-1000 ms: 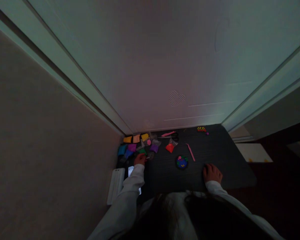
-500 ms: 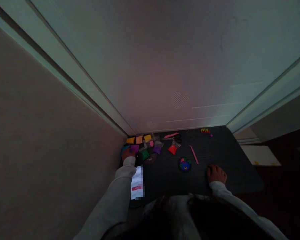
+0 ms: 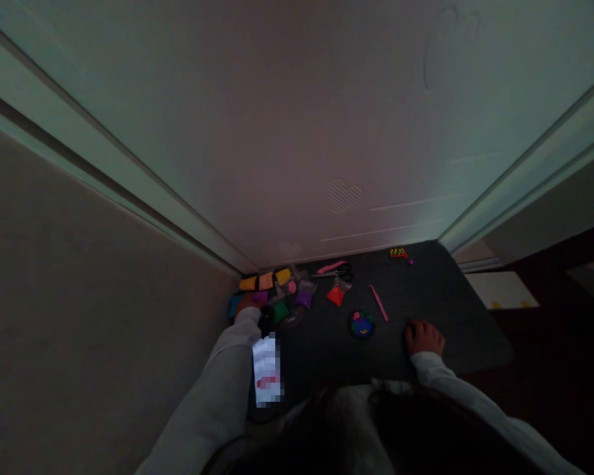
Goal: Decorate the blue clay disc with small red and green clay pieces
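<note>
The left hand [image 3: 248, 303] reaches to the far left corner of the dark table [image 3: 321, 349], over the packets gathered there. It lies between a blue packet [image 3: 234, 305] at the left edge and a magenta packet [image 3: 261, 297], partly covering both; its fingers are too dark and hidden to tell how far they are closed or whether they have hold of either one. A green packet [image 3: 278, 311] lies just to its right, and orange, peach and yellow packets [image 3: 283, 276] line the far edge beyond it. A lit screen [image 3: 266, 366] lies nearer the near left corner, beside the left sleeve.

The right hand [image 3: 424, 338] rests on the table toward the near right corner, knuckles up and fingers bent slightly; whether anything is under the palm cannot be told. Pink tweezers [image 3: 379, 303] lie near it, toward the far edge. Left of the tweezers, around mid-table, sits a round blue piece [image 3: 361, 324] with green, pink and yellow details. A red packet [image 3: 335, 295] and scissors [image 3: 332, 272] lie farther back, the scissors close to the far edge
</note>
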A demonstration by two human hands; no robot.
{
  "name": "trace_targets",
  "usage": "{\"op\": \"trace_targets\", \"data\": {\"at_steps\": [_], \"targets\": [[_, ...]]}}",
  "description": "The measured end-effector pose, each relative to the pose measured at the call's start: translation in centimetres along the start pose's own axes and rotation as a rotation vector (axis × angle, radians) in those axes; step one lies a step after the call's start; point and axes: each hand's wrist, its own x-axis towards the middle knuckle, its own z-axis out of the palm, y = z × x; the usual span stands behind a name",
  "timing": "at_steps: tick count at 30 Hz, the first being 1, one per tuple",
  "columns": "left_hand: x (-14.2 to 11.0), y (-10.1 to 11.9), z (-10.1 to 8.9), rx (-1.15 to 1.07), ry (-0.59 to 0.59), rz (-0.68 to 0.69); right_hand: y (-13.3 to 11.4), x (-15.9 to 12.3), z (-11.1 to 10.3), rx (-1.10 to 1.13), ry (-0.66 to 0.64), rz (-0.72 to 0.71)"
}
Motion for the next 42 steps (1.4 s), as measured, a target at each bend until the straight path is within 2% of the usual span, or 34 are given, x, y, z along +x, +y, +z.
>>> {"op": "trace_targets", "data": {"at_steps": [6, 12, 17, 20, 24, 28, 31, 42], "targets": [[-0.5, -1.2, 0.4, 0.148, -0.011, 0.075, 0.1, 0.4, -0.1, -0.014, -0.003, -0.01], [-1.0, -1.2, -0.2, 0.263, 0.052, 0.173, 0.1, 0.6, -0.1, -0.023, -0.003, -0.003], [-1.5, 0.6, 0.1, 0.336, 0.119, 0.304, 0.0, 0.5, -0.1, -0.029, 0.005, -0.006], [-2.8, 2.4, 1.5, 0.365, 0.13, 0.383, 0.0, 0.4, -0.2, -0.027, 0.008, -0.011], [-5.7, 4.5, 4.0, 0.393, 0.122, 0.444, 0.0, 0.4, -0.3, -0.027, 0.011, -0.015], [-8.2, 5.9, 5.6, 0.416, 0.125, 0.412, 0.0, 0.5, -0.3, -0.027, 0.008, -0.013], [-9.1, 6.7, 6.2, 0.431, 0.106, 0.354, 0.0, 0.5, -0.3, -0.031, 0.006, -0.011], [-8.7, 8.7, 7.1, 0.502, -0.046, 0.242, -0.2, 0.4, -0.7, -0.032, -0.003, -0.004]]}}
